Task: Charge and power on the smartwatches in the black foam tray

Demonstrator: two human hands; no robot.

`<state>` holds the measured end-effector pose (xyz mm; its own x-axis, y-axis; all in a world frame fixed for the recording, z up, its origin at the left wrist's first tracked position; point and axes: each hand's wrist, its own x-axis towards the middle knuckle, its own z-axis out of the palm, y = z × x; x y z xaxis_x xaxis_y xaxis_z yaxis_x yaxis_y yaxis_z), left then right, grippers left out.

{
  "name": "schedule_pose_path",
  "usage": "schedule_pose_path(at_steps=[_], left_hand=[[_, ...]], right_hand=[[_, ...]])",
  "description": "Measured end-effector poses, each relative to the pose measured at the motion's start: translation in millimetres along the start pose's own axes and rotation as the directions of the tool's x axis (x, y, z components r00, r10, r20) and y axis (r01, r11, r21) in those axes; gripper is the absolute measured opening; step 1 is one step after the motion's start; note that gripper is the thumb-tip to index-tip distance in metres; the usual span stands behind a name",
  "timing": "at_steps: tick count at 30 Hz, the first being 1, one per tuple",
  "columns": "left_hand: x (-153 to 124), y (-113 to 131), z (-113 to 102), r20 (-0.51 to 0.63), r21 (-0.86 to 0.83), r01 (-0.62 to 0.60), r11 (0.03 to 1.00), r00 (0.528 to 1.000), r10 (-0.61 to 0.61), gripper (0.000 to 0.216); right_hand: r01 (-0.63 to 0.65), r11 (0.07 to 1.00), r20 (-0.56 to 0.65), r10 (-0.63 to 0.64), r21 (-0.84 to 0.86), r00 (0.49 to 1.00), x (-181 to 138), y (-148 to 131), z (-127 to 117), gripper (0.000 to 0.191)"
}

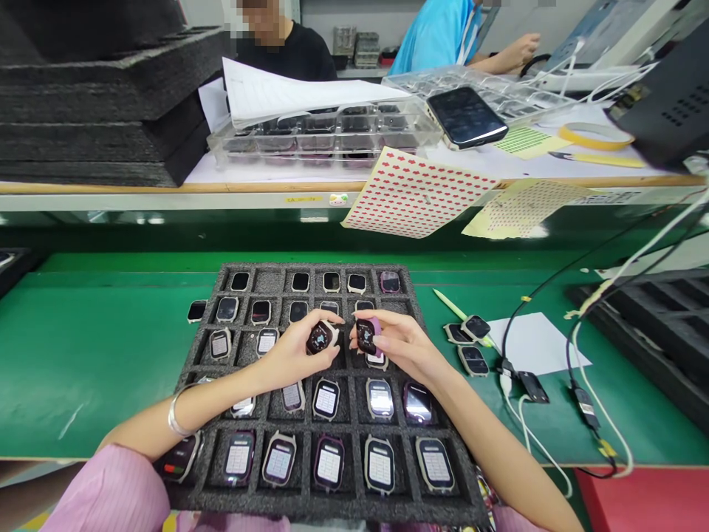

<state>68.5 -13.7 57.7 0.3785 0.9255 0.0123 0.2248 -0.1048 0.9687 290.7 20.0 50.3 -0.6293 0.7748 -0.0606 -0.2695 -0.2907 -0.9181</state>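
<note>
Between the thumb and fingers of my left hand (302, 347) is a light-framed smartwatch (320, 337) without a strap, its round dial lit. My right hand (407, 343) pinches a purple-framed smartwatch (365, 336), also showing a lit dial. Both are held just above a black foam tray (354, 436) divided into compartments. Most compartments hold a watch body; the nearer ones show lit white screens, such as this purple-rimmed watch (329, 464), while those at the far side have dark screens. My hands cover part of the middle rows.
Several loose watches (473, 360) lie right of the tray, beside a green pen (448, 304), white paper (546, 343) and cables (587, 406). Another watch (196, 310) lies left. The shelf carries stacked foam trays (100, 118), clear plastic trays (326, 133) and a phone (467, 117). Two people sit beyond.
</note>
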Motion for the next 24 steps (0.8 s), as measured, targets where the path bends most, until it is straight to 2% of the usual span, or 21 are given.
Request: schedule_pose_path(at_steps=[24], left_hand=[[1.0, -2.0, -2.8, -0.036, 0.066, -0.021, 0.998, 0.999, 0.023, 0.032]], right_hand=[[0.009, 1.000, -0.046, -0.009, -0.012, 0.999, 0.3, -2.5, 1.6, 0.036]])
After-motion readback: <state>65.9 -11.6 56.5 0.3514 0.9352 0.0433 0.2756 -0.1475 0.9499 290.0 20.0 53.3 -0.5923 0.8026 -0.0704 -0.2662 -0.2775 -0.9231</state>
